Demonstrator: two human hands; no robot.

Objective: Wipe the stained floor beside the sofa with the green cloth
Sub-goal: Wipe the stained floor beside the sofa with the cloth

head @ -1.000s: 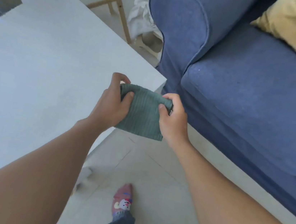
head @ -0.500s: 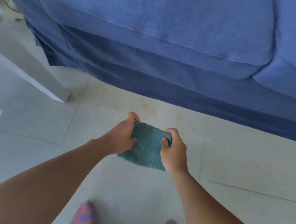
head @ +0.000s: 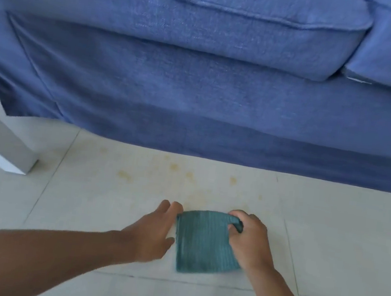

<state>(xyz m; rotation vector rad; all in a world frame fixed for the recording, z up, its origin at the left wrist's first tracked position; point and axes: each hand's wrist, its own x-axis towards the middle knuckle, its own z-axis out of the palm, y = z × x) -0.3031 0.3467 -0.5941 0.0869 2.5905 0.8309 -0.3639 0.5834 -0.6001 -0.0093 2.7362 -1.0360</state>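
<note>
Left hand (head: 153,231) splayed, right hand (head: 249,242) clenched

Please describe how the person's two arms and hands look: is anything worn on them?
Both forearms are bare, with no sleeves in view. The left hand and the right hand wear no gloves. I see no watch, bracelet or ring, though the picture is slightly blurred, so a thin ring could be missed.

Our left hand (head: 153,234) and right hand (head: 249,244) are bare: no gloves, rings or watch. Both forearms bare too, no sleeves in view.
</note>
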